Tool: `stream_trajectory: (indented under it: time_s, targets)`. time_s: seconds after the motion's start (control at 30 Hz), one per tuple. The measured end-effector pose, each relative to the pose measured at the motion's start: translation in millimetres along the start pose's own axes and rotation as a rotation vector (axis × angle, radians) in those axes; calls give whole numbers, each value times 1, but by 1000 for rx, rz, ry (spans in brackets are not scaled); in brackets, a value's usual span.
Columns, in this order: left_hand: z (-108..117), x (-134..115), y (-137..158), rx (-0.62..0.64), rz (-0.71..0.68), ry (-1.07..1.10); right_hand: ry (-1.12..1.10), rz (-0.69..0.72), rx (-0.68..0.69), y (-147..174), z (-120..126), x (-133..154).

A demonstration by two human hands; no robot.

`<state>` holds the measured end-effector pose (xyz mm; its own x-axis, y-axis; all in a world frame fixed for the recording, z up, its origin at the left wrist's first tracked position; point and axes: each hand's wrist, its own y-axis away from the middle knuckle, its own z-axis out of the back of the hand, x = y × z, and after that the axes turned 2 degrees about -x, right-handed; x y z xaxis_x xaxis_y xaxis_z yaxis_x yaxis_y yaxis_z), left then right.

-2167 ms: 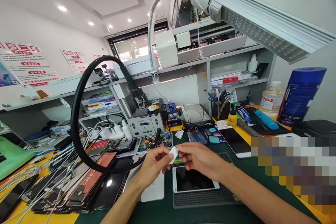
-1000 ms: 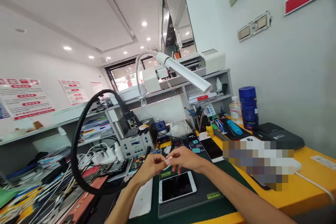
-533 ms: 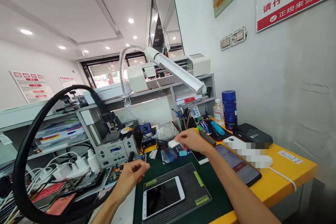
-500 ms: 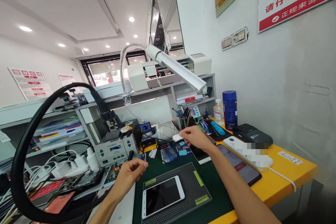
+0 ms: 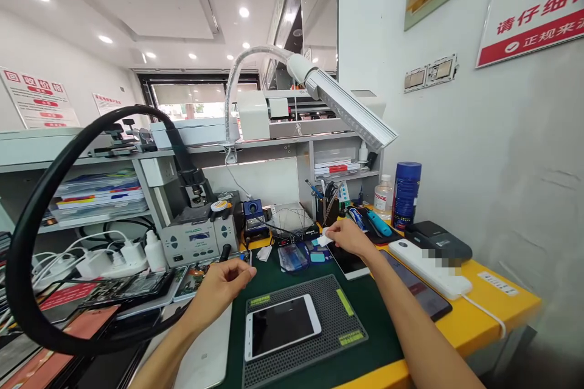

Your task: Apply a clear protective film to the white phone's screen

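Note:
My right hand [image 5: 349, 238] is stretched out to the back of the bench and pinches a small white wipe [image 5: 325, 240] just above a dark phone and some blue cards. My left hand [image 5: 222, 285] hovers loosely curled with nothing in it, over the bench left of the black grid mat [image 5: 335, 331]. A white-framed phone [image 5: 280, 326] lies screen up on that mat, between my two forearms.
A black hose loop [image 5: 50, 194] arcs over the left side. A soldering station [image 5: 198, 237], white chargers, a tool holder [image 5: 329, 206], a blue can [image 5: 405, 193], a clear bottle [image 5: 382, 193] and a lamp [image 5: 351, 110] stand behind. More phones and a white power strip [image 5: 429, 258] lie on the right.
Both hands held the white wipe together over the phone. My right hand has since carried it away to the back right, while my left hand let go and stayed near the mat.

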<state>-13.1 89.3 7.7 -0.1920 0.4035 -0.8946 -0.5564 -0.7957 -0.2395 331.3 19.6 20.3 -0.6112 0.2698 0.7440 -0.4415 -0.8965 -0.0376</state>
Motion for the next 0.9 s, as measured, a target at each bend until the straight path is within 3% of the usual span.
stream_trajectory:
  time_s: [0.33,0.53,0.9]
  targets:
    - [3,-9,4,21,4,-10,26,-68,23,-8,1,-16]
    - [4,-11,6,36,-11,-7,39,-18,49,-6,0,-13]
    - [-1,-19,8,46,-38,1,85,0,-217,-12,-1,-12]
